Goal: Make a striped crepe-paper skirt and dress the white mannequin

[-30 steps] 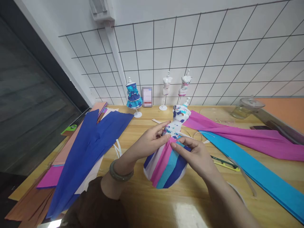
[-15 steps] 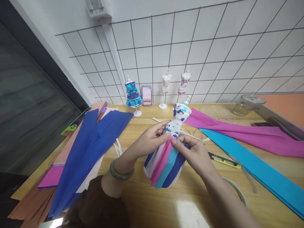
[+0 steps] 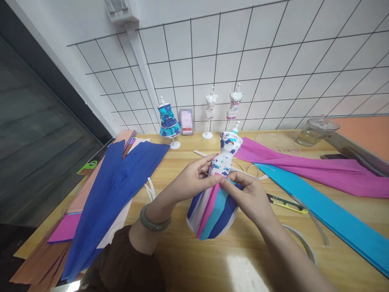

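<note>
A small white dress form (image 3: pixel 224 158) with blue, pink and brown blotches leans slightly to the right in front of me. Round its lower part hangs a striped skirt (image 3: pixel 214 215) of white, pink, light blue and dark blue strips. My left hand (image 3: pixel 197 176) holds the form at the waist from the left, its thumb pressing the skirt's top edge. From the right, my right hand (image 3: pixel 247 192) pinches the same edge, thumb meeting the left thumb at the pink strip. The fingers behind the form are partly hidden.
Blue crepe paper (image 3: pixel 112 194) lies at left over other coloured sheets. Pink paper (image 3: pixel 304 164) and light-blue paper (image 3: pixel 322 211) stretch across the right. A yellow-black cutter (image 3: pixel 287 202) and tape roll (image 3: pixel 300 241) lie right of the skirt. A dressed form (image 3: pixel 168 121) stands behind.
The pink strip looks narrower at the waist, with both thumbs now pressed together over it. The skirt's lower end has shifted slightly to the right. Both hands stay on the form.
</note>
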`<state>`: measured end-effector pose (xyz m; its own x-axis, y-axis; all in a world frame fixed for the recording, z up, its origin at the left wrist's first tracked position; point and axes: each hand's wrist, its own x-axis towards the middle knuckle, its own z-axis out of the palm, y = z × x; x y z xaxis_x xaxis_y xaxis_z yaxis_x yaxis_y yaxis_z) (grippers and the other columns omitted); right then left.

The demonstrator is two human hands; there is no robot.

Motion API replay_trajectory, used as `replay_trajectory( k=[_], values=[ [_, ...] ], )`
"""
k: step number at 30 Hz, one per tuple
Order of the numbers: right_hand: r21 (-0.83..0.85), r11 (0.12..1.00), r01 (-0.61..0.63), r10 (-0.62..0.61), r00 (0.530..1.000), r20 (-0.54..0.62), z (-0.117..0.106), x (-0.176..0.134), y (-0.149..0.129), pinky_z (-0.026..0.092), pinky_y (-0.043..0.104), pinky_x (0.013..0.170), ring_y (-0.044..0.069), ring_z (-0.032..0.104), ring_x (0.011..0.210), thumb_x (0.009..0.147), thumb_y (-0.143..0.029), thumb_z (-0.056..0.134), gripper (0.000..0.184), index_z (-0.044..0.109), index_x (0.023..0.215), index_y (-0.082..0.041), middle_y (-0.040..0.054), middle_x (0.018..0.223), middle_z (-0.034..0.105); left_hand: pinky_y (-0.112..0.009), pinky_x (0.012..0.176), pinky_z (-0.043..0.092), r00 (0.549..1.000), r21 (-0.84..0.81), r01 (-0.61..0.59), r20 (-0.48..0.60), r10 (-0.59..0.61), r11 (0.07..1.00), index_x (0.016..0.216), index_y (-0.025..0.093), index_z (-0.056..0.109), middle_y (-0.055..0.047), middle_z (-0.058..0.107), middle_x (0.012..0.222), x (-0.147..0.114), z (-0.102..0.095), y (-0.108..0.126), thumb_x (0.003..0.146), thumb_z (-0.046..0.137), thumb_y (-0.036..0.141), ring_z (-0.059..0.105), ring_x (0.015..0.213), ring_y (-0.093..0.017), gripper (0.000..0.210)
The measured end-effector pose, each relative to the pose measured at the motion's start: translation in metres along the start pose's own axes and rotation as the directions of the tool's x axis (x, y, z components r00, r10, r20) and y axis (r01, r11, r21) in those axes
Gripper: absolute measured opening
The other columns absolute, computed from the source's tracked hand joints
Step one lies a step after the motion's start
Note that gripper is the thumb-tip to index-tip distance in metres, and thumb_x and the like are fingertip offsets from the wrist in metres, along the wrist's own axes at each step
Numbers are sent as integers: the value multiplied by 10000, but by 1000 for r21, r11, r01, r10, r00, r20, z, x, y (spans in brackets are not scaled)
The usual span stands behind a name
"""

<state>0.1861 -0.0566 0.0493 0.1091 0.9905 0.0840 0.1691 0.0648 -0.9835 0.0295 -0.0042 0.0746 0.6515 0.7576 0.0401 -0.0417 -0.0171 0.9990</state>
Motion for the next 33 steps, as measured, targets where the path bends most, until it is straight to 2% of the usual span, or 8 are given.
replay_trajectory(
  k=[7, 14, 20, 23, 26, 29, 33],
  values=[
    [17, 1000, -1, 1, 1000, 22, -1, -2, -2, 333, 227, 494, 100, 434, 533, 748, -429, 644, 303, 564, 609, -172, -18, 579, 517, -322, 852, 463, 997, 74, -19, -70, 24, 997, 1355, 184, 389, -97, 630, 1101, 1, 4, -1, 806, 593, 260, 580, 1007, -204, 591],
    [55, 998, -4, 1, 999, 49, -6, -1, -3, 417, 256, 556, 139, 522, 600, 730, -439, 662, 270, 657, 678, -174, 12, 647, 616, -336, 974, 408, 988, 62, -115, -94, 120, 991, 1348, 178, 407, -106, 544, 1260, 3, 2, -11, 794, 607, 234, 507, 1153, -220, 592],
    [11, 1000, 20, -21, 998, 64, -12, -1, -2, 470, 282, 637, 185, 604, 715, 734, -447, 656, 260, 697, 754, -192, 41, 786, 697, -350, 1005, 373, 969, 210, -151, -161, 187, 966, 1359, 214, 401, -87, 461, 1346, 2, 3, -12, 798, 599, 250, 466, 1182, -219, 596],
    [-17, 1000, 13, -12, 997, 74, -14, 0, -2, 471, 277, 606, 186, 607, 689, 736, -461, 647, 273, 694, 746, -192, 39, 748, 693, -327, 914, 420, 968, 273, -111, -186, 166, 956, 1381, 247, 357, -76, 520, 1234, 1, 5, -11, 808, 583, 262, 523, 1041, -181, 616],
    [-34, 999, 10, -7, 996, 88, -16, 1, -2, 456, 265, 562, 176, 593, 651, 738, -473, 639, 292, 686, 734, -185, 36, 717, 679, -269, 799, 439, 964, 248, -124, -201, 176, 961, 1399, 268, 299, -41, 543, 1037, 1, 7, -10, 807, 574, 229, 533, 870, -122, 654],
    [-58, 998, 13, -8, 997, 80, -17, 2, -1, 444, 261, 542, 169, 576, 630, 743, -483, 629, 309, 680, 735, -179, 34, 699, 666, -239, 758, 431, 956, 199, -161, -210, 203, 967, 1393, 254, 268, -23, 523, 951, 3, 9, -10, 803, 570, 201, 522, 830, -104, 665],
    [-73, 997, 10, -6, 999, 53, -18, 3, 1, 454, 263, 567, 164, 573, 632, 749, -474, 627, 299, 681, 739, -180, 33, 704, 674, -253, 762, 431, 950, 203, -150, -240, 198, 968, 1349, 256, 272, -31, 541, 966, 4, 10, -12, 807, 562, 202, 532, 827, -110, 617]
  ],
)
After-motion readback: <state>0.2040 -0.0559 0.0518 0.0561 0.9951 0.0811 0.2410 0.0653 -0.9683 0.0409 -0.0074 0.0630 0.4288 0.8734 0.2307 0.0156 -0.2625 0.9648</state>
